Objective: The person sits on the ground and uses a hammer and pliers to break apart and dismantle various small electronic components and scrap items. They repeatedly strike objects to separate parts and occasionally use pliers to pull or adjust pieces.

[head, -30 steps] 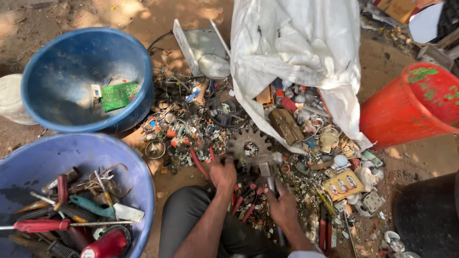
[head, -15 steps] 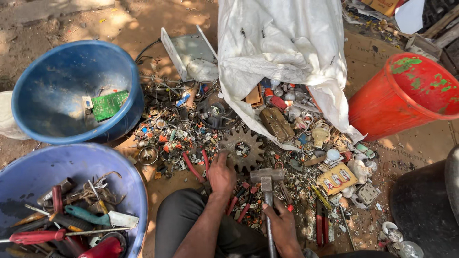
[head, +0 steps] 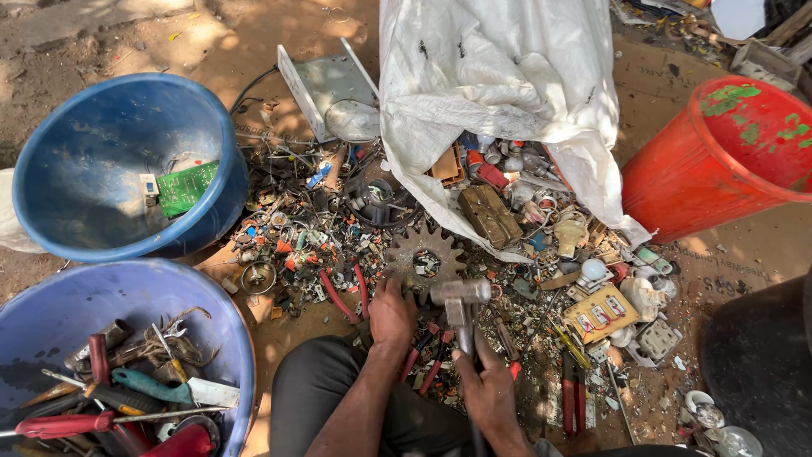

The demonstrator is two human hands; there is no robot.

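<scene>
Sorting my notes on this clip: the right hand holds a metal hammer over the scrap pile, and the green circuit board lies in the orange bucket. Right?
Not quite: the head view shows the green circuit board in the upper blue plastic tub.

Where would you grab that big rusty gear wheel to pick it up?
Probably by the toothed rim of the gear wheel on its far side, coming from above. It lies flat in the scrap, and the left hand and hammer crowd its near edge.

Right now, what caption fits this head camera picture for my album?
Right hand grips a hammer beside a rusty gear; left hand rests on scattered scrap.
</scene>
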